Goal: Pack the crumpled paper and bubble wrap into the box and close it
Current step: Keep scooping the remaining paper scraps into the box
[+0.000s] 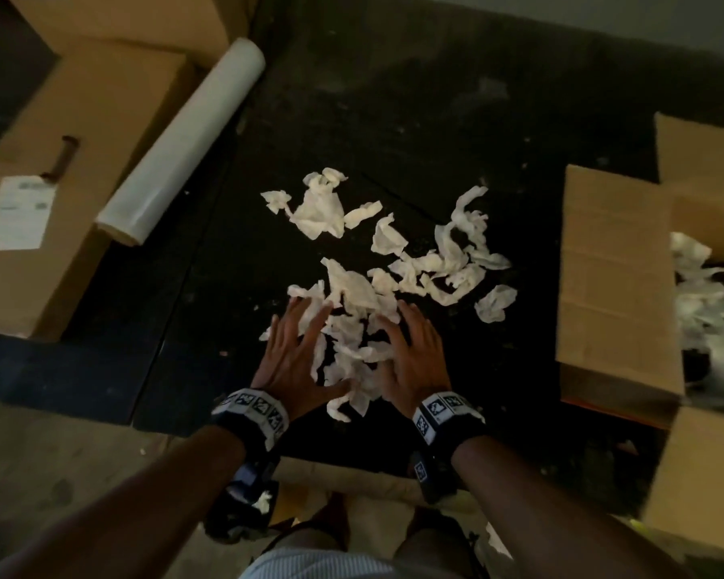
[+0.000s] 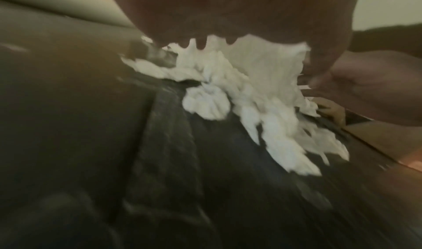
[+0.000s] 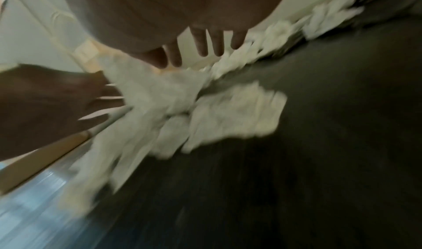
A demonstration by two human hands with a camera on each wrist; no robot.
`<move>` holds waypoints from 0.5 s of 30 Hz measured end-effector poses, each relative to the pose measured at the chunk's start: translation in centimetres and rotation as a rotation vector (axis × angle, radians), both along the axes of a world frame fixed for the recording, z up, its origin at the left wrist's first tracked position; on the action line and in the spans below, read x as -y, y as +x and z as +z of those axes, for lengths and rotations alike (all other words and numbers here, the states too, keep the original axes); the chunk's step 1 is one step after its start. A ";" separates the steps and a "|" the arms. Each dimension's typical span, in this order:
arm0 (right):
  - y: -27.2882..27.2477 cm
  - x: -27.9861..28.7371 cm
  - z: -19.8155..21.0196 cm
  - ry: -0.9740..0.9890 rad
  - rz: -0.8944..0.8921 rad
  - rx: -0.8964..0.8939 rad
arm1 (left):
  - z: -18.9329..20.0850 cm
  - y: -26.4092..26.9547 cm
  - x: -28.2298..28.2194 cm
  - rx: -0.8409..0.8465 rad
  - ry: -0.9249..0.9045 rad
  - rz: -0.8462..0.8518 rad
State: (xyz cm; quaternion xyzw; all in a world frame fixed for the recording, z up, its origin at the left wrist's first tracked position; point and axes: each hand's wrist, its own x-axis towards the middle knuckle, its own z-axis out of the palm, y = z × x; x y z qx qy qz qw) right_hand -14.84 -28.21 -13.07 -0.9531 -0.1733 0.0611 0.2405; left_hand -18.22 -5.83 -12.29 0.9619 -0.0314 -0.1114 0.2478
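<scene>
Your left hand [image 1: 293,348] and right hand [image 1: 414,353] lie flat, fingers spread and straight, on either side of the near clump of crumpled paper [image 1: 352,328], bracketing it without curling round anything. Both wrist views are smeared by blur, so how firmly the palms press is not clear.

From here, the likely trouble is that the scoop comes up half empty. The scraps are loose, thin and separate; if you close your hands from the sides only, the middle of the clump could spill out between the palms or trail off the near edge at 6 o'clock, where one strip already hangs toward you.

Beyond your fingertips, more paper is strewn from 12 o'clock round to 2 o'clock, well apart from the clump. Sweep too fast and you may scatter those pieces further across the dark floor [image 1: 393,119].

The open box [image 1: 615,286] sits at 3 o'clock, with pale packing already inside and its near flap folded out toward the pile. Carry a loose armful over that flap and scraps may drop on it or beside the box, and the flap may then not shut cleanly.

At 10 o'clock a roll of clear film [image 1: 185,140] leans on a closed carton [image 1: 80,160]; whether it is the bubble wrap I cannot tell.
</scene>
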 end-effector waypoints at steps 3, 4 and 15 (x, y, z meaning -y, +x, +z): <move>2.3 1.2 0.7 -0.007 -0.168 0.063 | 0.7 1.6 -1.7 0.055 -0.027 0.047; 3.2 1.4 0.7 -0.028 -0.250 0.065 | 0.6 2.5 -2.1 0.050 -0.010 0.079; 12.2 4.1 -2.5 -0.218 -0.727 -0.216 | -2.2 18.8 -4.6 -0.103 0.128 0.234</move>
